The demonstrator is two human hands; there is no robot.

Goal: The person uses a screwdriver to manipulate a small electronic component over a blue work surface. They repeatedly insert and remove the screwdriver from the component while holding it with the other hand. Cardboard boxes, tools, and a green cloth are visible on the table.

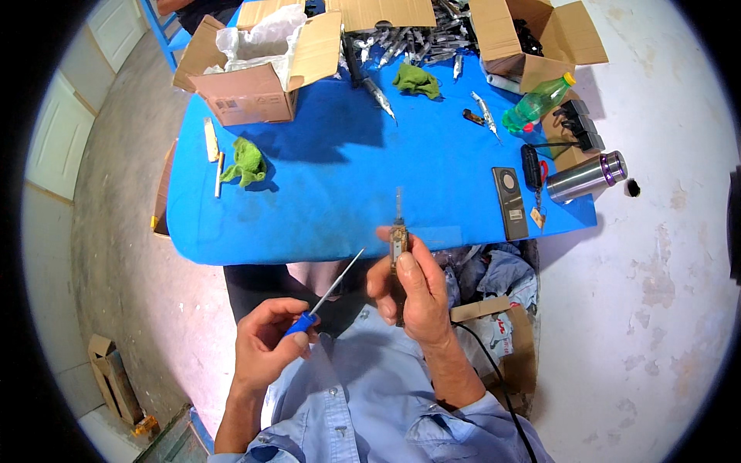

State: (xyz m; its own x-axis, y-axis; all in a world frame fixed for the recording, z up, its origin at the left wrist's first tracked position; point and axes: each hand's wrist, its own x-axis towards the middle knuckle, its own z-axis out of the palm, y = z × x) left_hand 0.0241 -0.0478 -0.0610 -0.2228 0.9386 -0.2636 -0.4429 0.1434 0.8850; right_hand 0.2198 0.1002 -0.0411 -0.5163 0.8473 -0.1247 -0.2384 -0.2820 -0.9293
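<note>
My left hand (pixel 270 339) grips a screwdriver (pixel 302 325) by its blue handle, its thin metal shaft pointing up and to the right. My right hand (pixel 413 301) holds a small slim brownish metal device (pixel 398 239) upright, with a narrow pale tip rising from it and my thumb on its front. The screwdriver's tip is left of the device, apart from it. Both are held near the front edge of the blue-covered table (pixel 309 201).
Cardboard boxes (pixel 251 104) stand at the back around piled silvery parts (pixel 417 46), with green cloths (pixel 248 162). At the right lie a green bottle (pixel 536 104), steel flask (pixel 583 177) and dark flat device (pixel 509 204). Another person (pixel 212 14) is at the upper left.
</note>
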